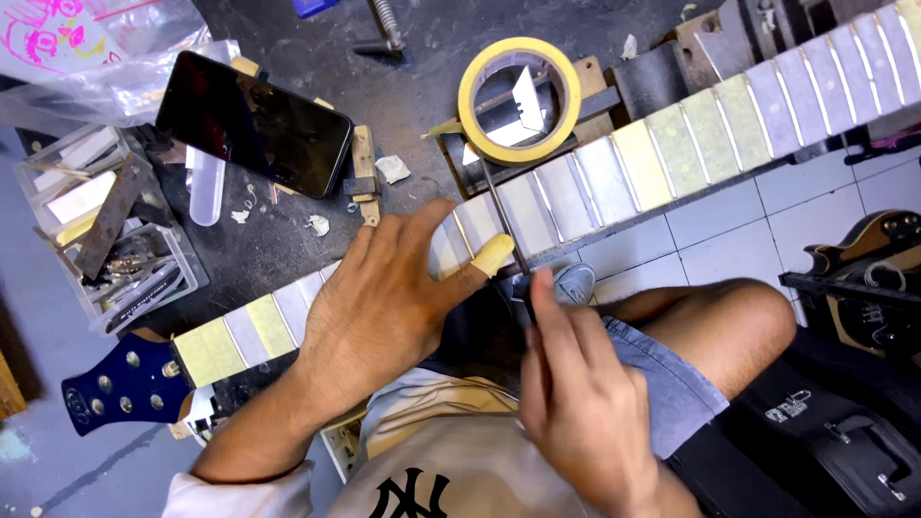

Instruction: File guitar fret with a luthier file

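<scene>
Thin tool on a taped fret, and plenty to knock around it

Your left hand lies spread flat on the guitar neck, grasping nothing, its taped thumb tip beside the frets, while your right hand pinches the near end of a thin metal tool laid across the fingerboard. The neck runs over the dark bench, its blue headstock hanging off toward you. I'd say the danger is a slip: push hard and that tool can skid off the fret, tear the masking strips and scar the wood, or catch your thumb. The roll of tape and the phone sit near the neck, so a jolt could shift them. With the headstock unsupported, uneven pressure could rock the neck.
</scene>
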